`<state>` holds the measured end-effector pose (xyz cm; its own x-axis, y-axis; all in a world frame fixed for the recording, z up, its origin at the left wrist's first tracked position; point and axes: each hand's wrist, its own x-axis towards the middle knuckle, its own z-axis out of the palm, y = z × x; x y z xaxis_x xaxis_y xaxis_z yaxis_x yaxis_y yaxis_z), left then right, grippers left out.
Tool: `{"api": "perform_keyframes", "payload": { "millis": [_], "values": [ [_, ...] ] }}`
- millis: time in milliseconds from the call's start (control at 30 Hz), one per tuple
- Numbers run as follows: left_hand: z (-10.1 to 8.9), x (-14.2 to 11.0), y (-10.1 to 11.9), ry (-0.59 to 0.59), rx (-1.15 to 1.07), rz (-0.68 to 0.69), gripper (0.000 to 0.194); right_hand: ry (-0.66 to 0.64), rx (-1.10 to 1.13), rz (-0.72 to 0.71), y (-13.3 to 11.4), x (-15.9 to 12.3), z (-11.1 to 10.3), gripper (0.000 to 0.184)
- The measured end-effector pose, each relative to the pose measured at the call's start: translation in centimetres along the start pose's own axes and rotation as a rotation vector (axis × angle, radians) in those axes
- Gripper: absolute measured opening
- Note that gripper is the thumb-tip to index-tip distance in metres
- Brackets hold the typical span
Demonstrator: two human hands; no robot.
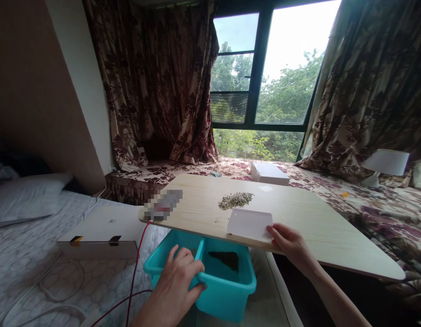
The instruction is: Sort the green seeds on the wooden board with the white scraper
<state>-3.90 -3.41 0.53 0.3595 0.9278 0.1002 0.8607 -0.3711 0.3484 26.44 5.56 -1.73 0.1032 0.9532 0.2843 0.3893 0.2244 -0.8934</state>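
A turquoise two-compartment plastic bin [227,297] stands below the front edge of the pale wooden tabletop [306,213]. My left hand [181,279] is closed over its near rim by the divider, thumb on the outside. In the right compartment lies a dark green heap of small grains [227,260]; the left one is partly behind my fingers. My right hand [288,243] pinches the right edge of a thin white translucent sheet [248,222], which rests at the table's front edge. Just behind the sheet is a pile of small green and whitish grains [235,200], with a few strays nearby.
A blurred-out object [164,204] with a red cable [137,268] sits at the table's left end. A white box [101,231] lies on the bed [22,254] at left. Another white box [270,172] and a lamp [386,163] are by the window.
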Motion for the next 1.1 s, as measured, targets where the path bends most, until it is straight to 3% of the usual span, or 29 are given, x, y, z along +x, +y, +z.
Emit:
{"api": "perform_keyframes", "payload": {
  "millis": [233,367,633,800,967,1100],
  "values": [
    [-0.1,-0.3,-0.8,0.04,-0.037,0.003,0.012,0.133,0.014,0.007,-0.9,1.6,0.7,0.034],
    [-0.1,-0.4,-1.4,0.061,-0.045,0.002,0.012,0.142,-0.07,0.005,-0.4,2.3,1.7,0.034],
    [-0.2,-0.5,-1.8,0.062,-0.062,-0.006,0.011,0.101,-0.058,-0.061,-1.2,1.2,4.7,0.04],
    [-0.3,-0.7,-2.0,0.058,-0.07,0.0,0.011,-0.017,0.038,-0.055,-2.2,-0.5,6.2,0.042],
    [0.1,-0.8,-2.0,0.08,-0.078,0.025,0.011,-0.083,0.073,-0.065,-2.7,-1.3,4.5,0.035],
    [1.1,-0.3,-0.4,0.065,-0.064,0.072,0.013,0.184,0.054,-0.009,-1.8,0.2,0.6,0.03]
  ]
}}
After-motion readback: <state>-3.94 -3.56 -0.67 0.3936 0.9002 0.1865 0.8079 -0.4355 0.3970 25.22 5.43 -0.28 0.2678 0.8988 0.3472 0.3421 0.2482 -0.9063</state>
